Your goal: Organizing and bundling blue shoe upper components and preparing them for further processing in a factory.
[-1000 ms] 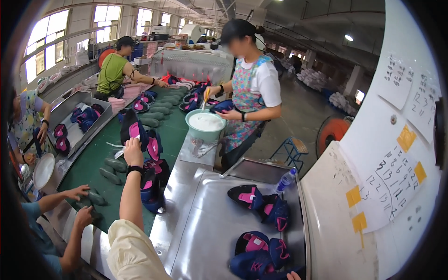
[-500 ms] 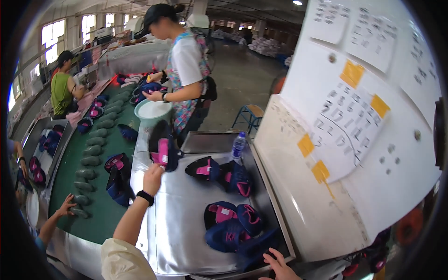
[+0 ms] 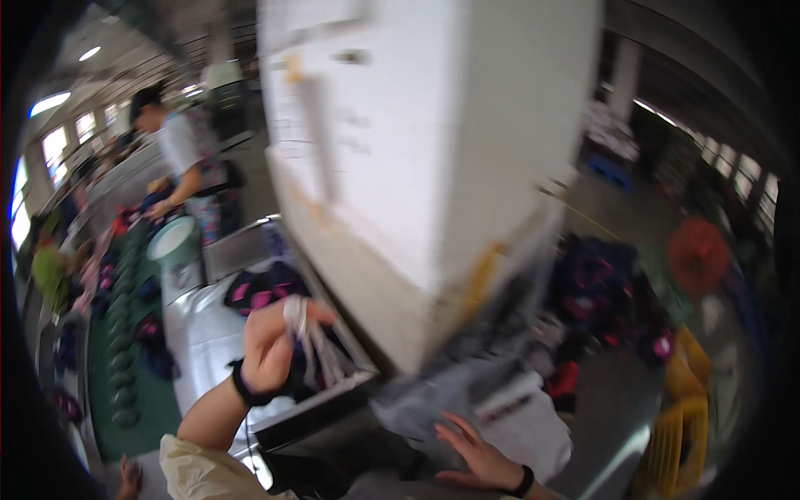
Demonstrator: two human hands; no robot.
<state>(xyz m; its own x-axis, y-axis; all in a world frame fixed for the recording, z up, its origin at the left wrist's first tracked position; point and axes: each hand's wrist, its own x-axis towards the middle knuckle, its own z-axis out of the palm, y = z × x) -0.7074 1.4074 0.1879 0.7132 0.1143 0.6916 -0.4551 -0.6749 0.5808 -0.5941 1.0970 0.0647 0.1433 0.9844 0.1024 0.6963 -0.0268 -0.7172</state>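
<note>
My left hand (image 3: 271,350) is raised over the metal tray (image 3: 200,333), fingers curled. Whitish strands (image 3: 312,346), blurred by motion, hang from its fingers; they look like string or thin strips. Behind and below it, navy shoes with pink insides (image 3: 258,292) lie in the tray, partly hidden by the hand. My right hand (image 3: 475,458) has its fingers stretched out at the lower middle. It is nearest to a greyish clear plastic bag (image 3: 417,408) and a white sack (image 3: 529,425); whether it touches either I cannot tell.
A white pillar (image 3: 375,167) with papers stands straight ahead. On the left runs a green conveyor (image 3: 154,408) with grey shoe lasts (image 3: 122,362). A co-worker (image 3: 179,150) stands beyond a pale bucket (image 3: 175,242). At right are piled shoes (image 3: 596,283), a yellow chair (image 3: 675,442) and an orange fan (image 3: 698,257).
The view has swung right. My left hand no longer holds the navy and pink shoe; pale strands now hang from it. My right hand has come further into view beside the plastic bag.
</note>
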